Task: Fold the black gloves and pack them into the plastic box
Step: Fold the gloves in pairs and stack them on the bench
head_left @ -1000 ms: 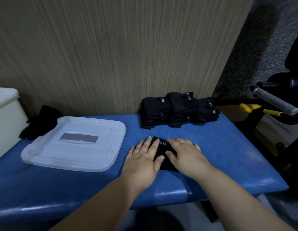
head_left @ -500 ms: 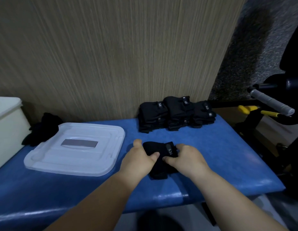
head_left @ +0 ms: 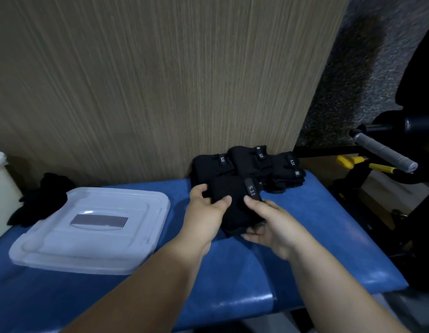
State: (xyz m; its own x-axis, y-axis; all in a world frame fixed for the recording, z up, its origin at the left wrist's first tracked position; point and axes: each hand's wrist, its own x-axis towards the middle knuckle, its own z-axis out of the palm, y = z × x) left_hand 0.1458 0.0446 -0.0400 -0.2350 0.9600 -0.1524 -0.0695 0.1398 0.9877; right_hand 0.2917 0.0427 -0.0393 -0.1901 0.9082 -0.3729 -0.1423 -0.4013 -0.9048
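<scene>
My left fingers [head_left: 224,199] and right fingers [head_left: 250,197] are both clamped on one folded glove bundle [head_left: 232,203]: left thumb on top near its left edge with the other fingers wrapped round the far side, right thumb pressing beside the tag [head_left: 252,192], right fingers curled underneath. The left hand [head_left: 206,212] and right hand [head_left: 273,227] hold the bundle lifted just off the blue surface [head_left: 304,248], tilted, tag side up. Just beyond it, against the wood panel [head_left: 160,80], sits the stack of folded gloves [head_left: 247,164], three piles side by side, tags up. Judging by that, this bundle goes onto the stack or gets one more tidy-up first. To do it well: keep thumb pressure on the fold so it doesn't spring open, square the edges, land it flat with the tag facing the same way as the others, release only once it rests. Risk: loose fingers of the glove slipping out underneath at the right hand. Further left, the translucent lid [head_left: 88,227] lies flat on the surface, well apart from my hands. Behind it, a heap of loose black gloves [head_left: 40,200] is not yet folded. A white container edge [head_left: 2,188] shows at far left; can't tell if that's the plastic box. Packing not started as far as I can see.
</scene>
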